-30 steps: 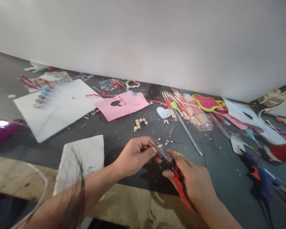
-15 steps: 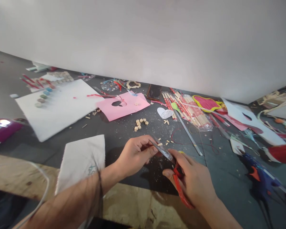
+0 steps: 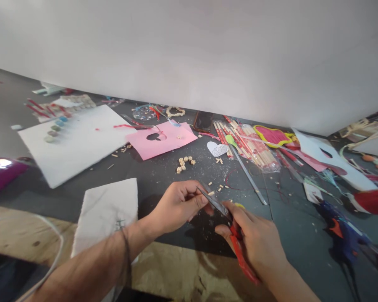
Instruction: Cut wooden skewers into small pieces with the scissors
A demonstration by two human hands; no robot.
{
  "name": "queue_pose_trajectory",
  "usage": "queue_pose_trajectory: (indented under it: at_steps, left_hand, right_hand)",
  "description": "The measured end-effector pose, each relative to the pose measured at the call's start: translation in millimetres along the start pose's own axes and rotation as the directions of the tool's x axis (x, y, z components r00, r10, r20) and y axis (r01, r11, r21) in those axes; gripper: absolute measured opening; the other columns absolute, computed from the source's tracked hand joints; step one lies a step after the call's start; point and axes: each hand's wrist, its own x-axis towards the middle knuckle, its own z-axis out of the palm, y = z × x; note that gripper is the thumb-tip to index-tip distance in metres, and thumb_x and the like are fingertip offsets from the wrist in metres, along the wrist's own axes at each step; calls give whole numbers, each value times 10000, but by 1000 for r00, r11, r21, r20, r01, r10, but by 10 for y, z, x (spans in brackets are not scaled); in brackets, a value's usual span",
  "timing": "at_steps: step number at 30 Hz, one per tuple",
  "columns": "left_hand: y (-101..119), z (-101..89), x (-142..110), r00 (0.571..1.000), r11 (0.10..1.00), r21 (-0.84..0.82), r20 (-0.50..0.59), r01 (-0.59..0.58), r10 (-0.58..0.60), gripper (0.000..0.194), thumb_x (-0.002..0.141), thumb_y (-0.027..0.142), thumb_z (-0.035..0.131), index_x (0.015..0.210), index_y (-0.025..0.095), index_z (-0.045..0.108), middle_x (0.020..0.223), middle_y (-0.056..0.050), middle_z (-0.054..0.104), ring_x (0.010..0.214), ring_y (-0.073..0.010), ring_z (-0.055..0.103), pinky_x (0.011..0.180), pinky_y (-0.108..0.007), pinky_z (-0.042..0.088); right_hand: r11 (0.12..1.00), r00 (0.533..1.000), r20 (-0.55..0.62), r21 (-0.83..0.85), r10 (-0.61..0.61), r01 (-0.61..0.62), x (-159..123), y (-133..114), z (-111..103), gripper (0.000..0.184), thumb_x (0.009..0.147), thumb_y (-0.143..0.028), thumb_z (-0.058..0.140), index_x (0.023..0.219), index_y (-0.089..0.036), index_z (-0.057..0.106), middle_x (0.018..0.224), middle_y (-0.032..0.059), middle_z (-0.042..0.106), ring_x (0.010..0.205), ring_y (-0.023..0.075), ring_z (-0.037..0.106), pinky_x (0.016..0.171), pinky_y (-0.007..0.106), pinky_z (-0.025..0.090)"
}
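My right hand (image 3: 252, 235) is wrapped round the red handles of a pair of scissors (image 3: 242, 258). The metal blades point up and left, and their tips reach my left hand (image 3: 181, 205). That hand is pinched closed at the blades; whatever sits between its fingertips is too small or hidden to make out. Short cut wooden bits (image 3: 219, 188) lie just beyond the blades. Farther off, a curved row of small pale clusters (image 3: 185, 162) rests on the dark tabletop, with a white paper heart (image 3: 216, 149) to its right.
Pink paper (image 3: 148, 149) with a cut-out hole and a large white board (image 3: 72, 155) lie left. Wrapped chopsticks (image 3: 248, 147), a phone (image 3: 203, 121) and a grey rod (image 3: 248, 176) are at the back. A blue glue gun (image 3: 343, 230) stands at right, white paper (image 3: 110, 201) near my left forearm.
The scissors' handles have swung slightly down and right, and the blades look a little further apart at my left fingertips. Both hands stay in nearly the same place.
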Motion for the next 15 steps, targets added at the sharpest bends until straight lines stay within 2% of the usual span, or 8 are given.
queue_pose_trajectory:
  at_steps: [9, 15]
  left_hand:
    - [-37, 13, 10, 993, 994, 91, -90, -64, 73, 191, 810, 312, 551, 773, 125, 556, 654, 1, 599, 431, -34, 433, 423, -154, 350]
    - [-33, -17, 8, 995, 992, 100, -46, -82, 87, 212, 837, 320, 511, 781, 123, 564, 676, -23, 622, 429, -35, 400, 418, -162, 320]
  right_hand:
    - [999, 999, 17, -16, 42, -42, 21, 4, 28, 419, 855, -471, 447, 1138, -174, 527, 878, 64, 692, 705, 170, 656, 574, 238, 472]
    - [998, 995, 78, -2, 56, -56, 51, -1, -26, 486, 801, -465, 523, 1192, -181, 481, 989, 83, 644, 829, 196, 631, 647, 273, 494]
